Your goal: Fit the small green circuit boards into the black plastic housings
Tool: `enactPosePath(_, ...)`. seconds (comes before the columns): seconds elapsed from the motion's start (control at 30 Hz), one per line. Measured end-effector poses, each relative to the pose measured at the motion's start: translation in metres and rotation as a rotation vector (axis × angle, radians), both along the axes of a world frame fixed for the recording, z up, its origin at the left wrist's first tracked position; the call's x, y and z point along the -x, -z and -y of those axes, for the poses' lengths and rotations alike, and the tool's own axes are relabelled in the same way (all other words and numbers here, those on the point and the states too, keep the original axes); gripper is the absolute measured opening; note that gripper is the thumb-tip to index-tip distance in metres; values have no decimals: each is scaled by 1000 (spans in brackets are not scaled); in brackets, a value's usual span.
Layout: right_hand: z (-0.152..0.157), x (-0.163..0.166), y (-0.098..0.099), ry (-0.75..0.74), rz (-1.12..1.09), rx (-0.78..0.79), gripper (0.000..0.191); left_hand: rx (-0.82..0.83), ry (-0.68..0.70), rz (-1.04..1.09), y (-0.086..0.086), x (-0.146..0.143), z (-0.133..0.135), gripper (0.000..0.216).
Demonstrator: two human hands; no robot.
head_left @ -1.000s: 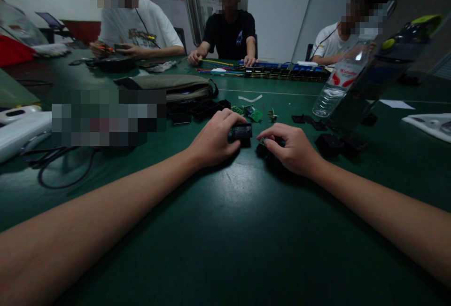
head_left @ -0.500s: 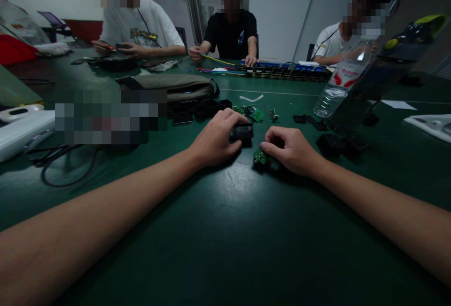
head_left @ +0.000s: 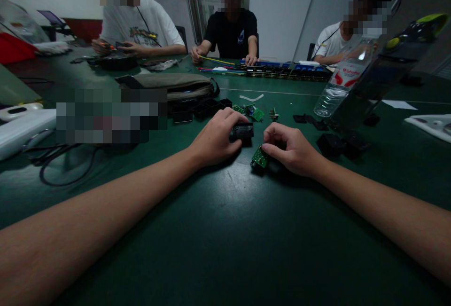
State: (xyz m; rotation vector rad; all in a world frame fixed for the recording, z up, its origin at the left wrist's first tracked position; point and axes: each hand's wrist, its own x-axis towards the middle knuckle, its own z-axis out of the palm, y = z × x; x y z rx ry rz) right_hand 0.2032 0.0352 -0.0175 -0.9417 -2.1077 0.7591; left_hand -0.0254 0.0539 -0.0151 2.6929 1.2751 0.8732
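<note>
My left hand [head_left: 219,137] is closed around a small black plastic housing [head_left: 244,130], partly hidden behind the fingers. Between the thumb and curled fingers of my right hand [head_left: 289,150] is a small green circuit board [head_left: 260,158], tilted just above or on the table; I cannot tell which. Its face with solder dots is turned toward me. Beyond the hands lie more green circuit boards [head_left: 256,113] and a small upright component [head_left: 274,113]. The held board and the housing are apart.
Black boxes [head_left: 331,145] lie right of my right hand, near a water bottle [head_left: 347,80] and a dark tumbler [head_left: 380,78]. A grey-green pouch [head_left: 176,86] and more black housings [head_left: 207,108] are behind my left hand. Cables [head_left: 66,174] lie left. Three people sit across the green table [head_left: 225,249].
The circuit board in my right hand has turned so more of its green face shows, and it has shifted slightly left. My left hand and the housing have stayed put.
</note>
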Motion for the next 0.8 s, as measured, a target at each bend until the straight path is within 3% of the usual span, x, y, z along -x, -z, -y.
enactPosePath(0.13,2,-2,-2,-83,51,29,25,4,-4,0,0,0,0,36)
enactPosePath(0.3,1,-4,-4,-158,114,4,24,5,-8,-5,0,-1,0,36)
enactPosePath(0.8,0,-2,0,-72,114,-48,16,6,-2,1,0,0,0,36)
